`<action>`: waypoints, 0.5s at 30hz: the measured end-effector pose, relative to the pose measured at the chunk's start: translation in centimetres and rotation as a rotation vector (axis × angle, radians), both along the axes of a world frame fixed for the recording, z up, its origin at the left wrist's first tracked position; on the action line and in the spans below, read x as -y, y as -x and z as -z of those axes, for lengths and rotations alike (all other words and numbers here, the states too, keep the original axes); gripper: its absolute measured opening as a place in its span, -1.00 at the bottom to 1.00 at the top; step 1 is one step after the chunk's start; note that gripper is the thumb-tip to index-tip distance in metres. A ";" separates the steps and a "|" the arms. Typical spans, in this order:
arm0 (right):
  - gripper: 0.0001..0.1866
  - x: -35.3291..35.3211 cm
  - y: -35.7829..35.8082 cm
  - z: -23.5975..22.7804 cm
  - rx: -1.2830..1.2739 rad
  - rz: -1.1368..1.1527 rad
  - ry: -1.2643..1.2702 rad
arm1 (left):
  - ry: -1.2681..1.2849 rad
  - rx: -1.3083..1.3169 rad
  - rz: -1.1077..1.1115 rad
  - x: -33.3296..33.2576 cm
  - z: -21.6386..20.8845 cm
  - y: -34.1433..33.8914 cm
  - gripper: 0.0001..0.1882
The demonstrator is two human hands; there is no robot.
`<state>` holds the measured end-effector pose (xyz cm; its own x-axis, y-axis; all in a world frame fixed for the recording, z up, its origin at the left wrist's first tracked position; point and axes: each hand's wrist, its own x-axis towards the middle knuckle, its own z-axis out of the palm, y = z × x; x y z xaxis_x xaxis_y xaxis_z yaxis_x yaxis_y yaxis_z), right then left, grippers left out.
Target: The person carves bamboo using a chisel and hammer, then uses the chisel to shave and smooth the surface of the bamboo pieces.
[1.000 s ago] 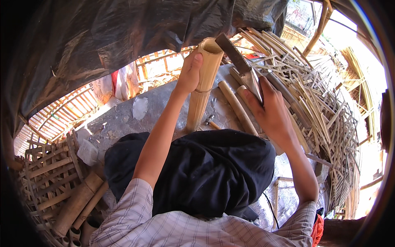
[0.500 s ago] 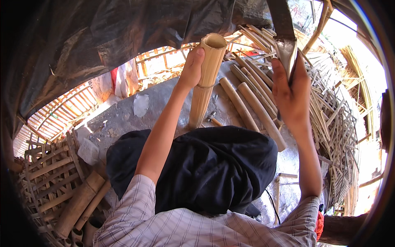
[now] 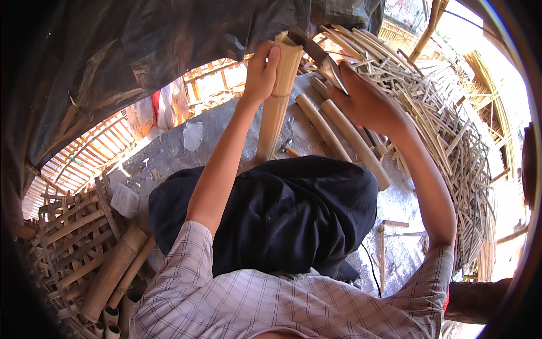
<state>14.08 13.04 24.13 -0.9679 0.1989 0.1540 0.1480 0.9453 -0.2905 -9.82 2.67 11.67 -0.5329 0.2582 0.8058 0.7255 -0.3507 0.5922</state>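
Basically, L hand grips bamboo tube, R hand knife w/ handle hidden.

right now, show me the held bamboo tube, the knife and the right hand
held bamboo tube (image 3: 278,98), head view, near its joint
knife (image 3: 315,51), head view, dark blade
right hand (image 3: 371,105), head view, its back

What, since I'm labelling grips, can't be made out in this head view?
Head view:
Left hand: most fingers, hidden behind the bamboo tube.
Knife: most of its handle, covered by the right hand.
Small wooden-handled tool: its near end, hidden by the dark trousers.
Contact: whether the knife has bitten into the bamboo tube's rim is too small to tell.
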 end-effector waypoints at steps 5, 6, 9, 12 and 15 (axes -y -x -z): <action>-0.66 1.0 1.5 0.8 -0.016 -0.033 0.474 | -0.087 0.228 -0.218 4.2 -1.5 -6.6 -0.73; -0.68 1.8 2.1 1.1 -0.047 -0.036 0.646 | -0.088 0.392 -0.045 4.9 -1.5 -8.9 -0.75; -0.69 3.9 4.3 1.7 -0.160 -0.053 0.928 | 0.035 0.725 0.411 6.7 -2.9 -12.6 -0.74; -0.52 4.2 6.6 2.2 -0.130 -0.095 1.280 | 0.123 0.762 0.540 8.5 -4.3 -12.8 -0.71; -0.64 0.5 7.4 4.3 -0.108 -0.414 1.055 | 0.145 0.816 0.321 10.5 -4.8 -11.4 -0.77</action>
<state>6.67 12.50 19.83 -0.9812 -0.0531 0.1856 -0.1925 0.1926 -0.9622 1.58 -7.84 16.43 -0.8115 0.5637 0.1542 -0.0624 -0.3460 0.9361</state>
